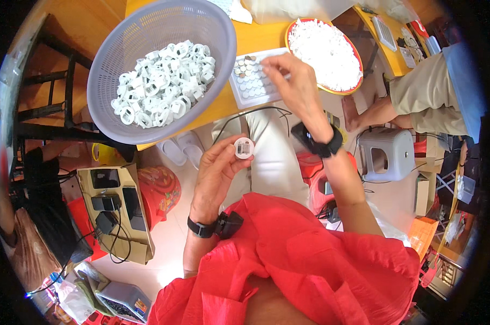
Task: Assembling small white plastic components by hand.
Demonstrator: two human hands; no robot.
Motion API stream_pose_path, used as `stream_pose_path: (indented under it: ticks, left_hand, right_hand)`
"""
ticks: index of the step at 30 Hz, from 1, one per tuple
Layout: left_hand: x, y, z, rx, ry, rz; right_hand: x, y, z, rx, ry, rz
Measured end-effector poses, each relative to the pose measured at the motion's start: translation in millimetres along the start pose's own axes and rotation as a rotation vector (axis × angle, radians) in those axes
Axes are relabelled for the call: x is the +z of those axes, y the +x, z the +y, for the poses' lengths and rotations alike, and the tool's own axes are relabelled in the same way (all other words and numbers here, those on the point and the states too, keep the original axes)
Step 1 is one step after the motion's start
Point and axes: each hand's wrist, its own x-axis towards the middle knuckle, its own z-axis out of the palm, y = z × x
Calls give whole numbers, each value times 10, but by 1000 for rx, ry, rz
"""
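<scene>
My left hand [215, 170] pinches a white round plastic housing [244, 148] with a grey square recess in its middle, held above my lap. My right hand [296, 81] reaches over a white tray [262, 99] on the table. Thumb and fingertips are drawn together above small round silvery discs [247, 70] that look like button cells; anything between them is too small to make out. Left of the tray stands a large grey-purple plastic basket [223, 32] heaped with white plastic housings [163, 86]. A red-rimmed round tray [359, 57] with many small white parts lies to the right.
The yellow table [250, 37] carries these containers. A grey stool [386, 154] stands at right, beside another person's legs [426, 97]. On the left, a cardboard box [117, 211] holds black devices and cables. White slippers [182, 147] lie under the table; a black cable crosses near its edge.
</scene>
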Motion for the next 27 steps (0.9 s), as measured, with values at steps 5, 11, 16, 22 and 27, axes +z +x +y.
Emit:
stream_pose_path:
  ticks: [5,11,16,22,27]
  left_hand:
    - [-34,-26,-18,27,28,16]
    - [-117,-13,-5,32,17,11]
    - [-53,-2,35,21,-14,31]
    - [-72,2,23,2,-21,18]
    - [-65,-5,27,4,-27,22]
  right_hand:
    - [133,310,152,-194,-434,30]
    - [189,312,153,-251,-465,36]
    - [175,308,81,-203,-474,23]
    - [132,305,102,-197,-477,-17]
    - [122,271,104,-251,-505,-20]
